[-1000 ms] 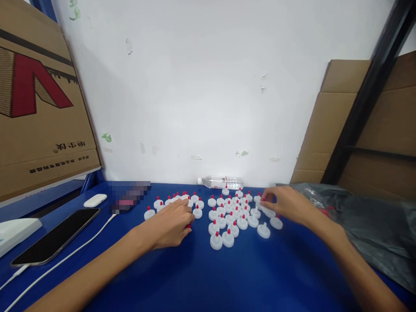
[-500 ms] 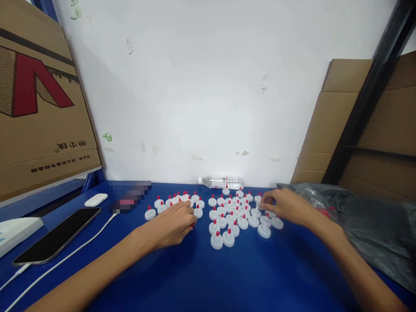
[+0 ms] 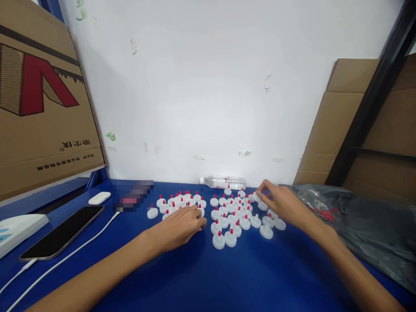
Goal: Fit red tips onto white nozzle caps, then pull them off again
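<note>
White round nozzle caps, many with red tips, stand in two clusters on the blue table. My left hand (image 3: 183,224) is at the front of the left cluster (image 3: 182,200), its fingers curled together. Whatever lies between those fingers is hidden from view. At the back right of the larger cluster (image 3: 231,218), my right hand (image 3: 276,200) pinches a white nozzle cap (image 3: 256,197) between thumb and fingers. Close below it, several caps without red tips stand at the cluster's right side, among them a cap (image 3: 266,232) at the front.
A clear plastic bottle (image 3: 222,182) lies along the wall behind the caps. On the left are a phone (image 3: 61,234) with a white cable (image 3: 69,250), a white case (image 3: 99,198) and a large cardboard box (image 3: 48,130). Grey plastic sheeting (image 3: 367,229) covers the right side.
My left hand has shifted slightly right and forward of the left cluster. My right hand has lifted a little and moved back, with a white nozzle cap now showing at its fingertips.
</note>
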`<action>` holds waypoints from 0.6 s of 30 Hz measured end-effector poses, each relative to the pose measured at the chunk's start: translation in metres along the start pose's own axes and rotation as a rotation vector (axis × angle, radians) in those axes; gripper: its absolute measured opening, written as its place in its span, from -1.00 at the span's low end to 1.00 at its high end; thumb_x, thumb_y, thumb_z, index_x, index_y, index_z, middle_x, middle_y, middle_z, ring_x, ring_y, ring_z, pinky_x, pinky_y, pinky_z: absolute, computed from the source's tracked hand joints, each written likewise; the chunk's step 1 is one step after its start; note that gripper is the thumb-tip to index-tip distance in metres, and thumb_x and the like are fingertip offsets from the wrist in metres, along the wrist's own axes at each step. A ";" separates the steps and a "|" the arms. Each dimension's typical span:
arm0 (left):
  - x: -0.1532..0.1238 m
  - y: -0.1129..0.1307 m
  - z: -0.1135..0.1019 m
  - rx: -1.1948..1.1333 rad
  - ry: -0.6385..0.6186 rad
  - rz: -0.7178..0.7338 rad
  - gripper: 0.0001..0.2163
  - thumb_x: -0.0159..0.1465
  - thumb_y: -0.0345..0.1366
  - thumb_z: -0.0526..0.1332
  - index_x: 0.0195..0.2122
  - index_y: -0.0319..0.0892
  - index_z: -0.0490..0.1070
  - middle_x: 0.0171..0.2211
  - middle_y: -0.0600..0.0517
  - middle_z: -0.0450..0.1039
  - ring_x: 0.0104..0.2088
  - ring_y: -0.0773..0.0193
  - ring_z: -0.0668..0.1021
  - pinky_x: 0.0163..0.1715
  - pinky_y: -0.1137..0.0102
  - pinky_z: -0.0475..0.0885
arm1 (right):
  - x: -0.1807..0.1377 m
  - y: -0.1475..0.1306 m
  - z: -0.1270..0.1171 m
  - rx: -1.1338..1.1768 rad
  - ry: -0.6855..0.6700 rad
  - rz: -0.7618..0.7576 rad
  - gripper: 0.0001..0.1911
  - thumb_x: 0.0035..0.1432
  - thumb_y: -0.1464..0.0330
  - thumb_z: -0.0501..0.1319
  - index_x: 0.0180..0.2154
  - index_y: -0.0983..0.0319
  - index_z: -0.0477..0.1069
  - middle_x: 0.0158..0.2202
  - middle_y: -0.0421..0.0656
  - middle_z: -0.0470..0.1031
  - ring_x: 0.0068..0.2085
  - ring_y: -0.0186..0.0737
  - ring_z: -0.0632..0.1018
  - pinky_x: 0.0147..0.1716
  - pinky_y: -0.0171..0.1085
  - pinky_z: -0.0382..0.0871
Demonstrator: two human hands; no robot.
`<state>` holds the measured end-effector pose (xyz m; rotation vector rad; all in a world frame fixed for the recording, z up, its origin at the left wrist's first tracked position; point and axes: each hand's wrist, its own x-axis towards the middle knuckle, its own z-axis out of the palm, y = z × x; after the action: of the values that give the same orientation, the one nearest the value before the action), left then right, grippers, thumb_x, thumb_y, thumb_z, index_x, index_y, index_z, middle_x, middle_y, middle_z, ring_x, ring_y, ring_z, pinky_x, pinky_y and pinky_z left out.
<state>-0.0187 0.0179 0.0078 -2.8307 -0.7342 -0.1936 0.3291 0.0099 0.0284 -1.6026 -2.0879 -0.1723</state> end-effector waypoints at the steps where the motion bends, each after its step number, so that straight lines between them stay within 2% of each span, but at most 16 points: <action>1: 0.000 0.000 0.000 0.002 0.002 -0.004 -0.91 0.39 -0.44 0.14 -0.22 -0.15 0.41 -0.27 -0.01 0.44 -0.23 0.17 0.48 -0.28 0.34 0.29 | 0.000 -0.001 0.001 0.009 0.011 -0.004 -0.81 0.35 0.22 0.04 -0.18 0.17 0.34 -0.37 -0.14 0.58 -0.40 -0.11 0.59 -0.41 -0.26 0.33; 5: 0.001 0.003 0.003 0.002 0.010 -0.017 -0.90 0.39 -0.45 0.12 -0.20 -0.16 0.40 -0.27 -0.01 0.43 -0.23 0.18 0.48 -0.30 0.35 0.30 | 0.000 -0.009 0.005 0.055 0.033 -0.033 -0.82 0.38 0.21 0.01 -0.15 0.16 0.28 -0.34 -0.13 0.58 -0.39 -0.12 0.59 -0.41 -0.26 0.35; 8: 0.001 0.003 0.005 0.045 0.024 -0.016 -0.91 0.40 -0.42 0.13 -0.14 -0.16 0.40 -0.25 -0.03 0.44 -0.20 0.14 0.49 -0.27 0.32 0.32 | 0.000 -0.016 0.007 0.046 0.083 -0.081 -0.81 0.35 0.22 0.04 -0.10 0.16 0.31 -0.27 -0.13 0.58 -0.42 -0.17 0.57 -0.39 -0.25 0.38; 10: 0.001 0.003 0.005 0.083 0.034 -0.019 -0.90 0.40 -0.41 0.13 -0.12 -0.18 0.41 -0.24 -0.05 0.44 -0.20 0.11 0.49 -0.27 0.30 0.33 | -0.001 -0.019 0.008 0.016 0.132 -0.120 -0.78 0.33 0.23 0.08 -0.04 0.14 0.34 -0.21 -0.14 0.58 -0.37 -0.16 0.58 -0.35 -0.23 0.40; 13: 0.002 0.002 0.004 0.119 0.022 -0.017 -0.88 0.40 -0.41 0.11 -0.23 -0.19 0.43 -0.28 -0.06 0.43 -0.21 0.10 0.48 -0.31 0.30 0.32 | -0.002 -0.025 0.010 0.004 0.173 -0.159 -0.75 0.33 0.24 0.10 0.00 0.11 0.37 -0.18 -0.15 0.57 -0.30 -0.15 0.59 -0.32 -0.23 0.42; 16: 0.002 0.002 0.004 0.135 0.005 0.003 -0.84 0.40 -0.43 0.10 -0.31 -0.18 0.43 -0.30 -0.05 0.42 -0.22 0.11 0.47 -0.35 0.30 0.30 | -0.003 -0.031 0.012 0.034 0.177 -0.169 -0.79 0.36 0.22 0.11 -0.05 0.11 0.41 -0.20 -0.17 0.58 -0.42 -0.23 0.56 -0.38 -0.25 0.42; 18: 0.002 0.001 0.005 0.141 0.009 0.010 -0.85 0.40 -0.43 0.11 -0.30 -0.17 0.42 -0.30 -0.04 0.42 -0.22 0.11 0.47 -0.37 0.31 0.29 | -0.004 -0.034 0.014 0.078 0.178 -0.196 -0.81 0.37 0.24 0.11 -0.08 0.13 0.43 -0.17 -0.15 0.57 -0.41 -0.25 0.56 -0.38 -0.25 0.45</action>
<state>-0.0155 0.0190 0.0033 -2.6983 -0.7028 -0.1468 0.2934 0.0017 0.0211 -1.2872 -2.0838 -0.2864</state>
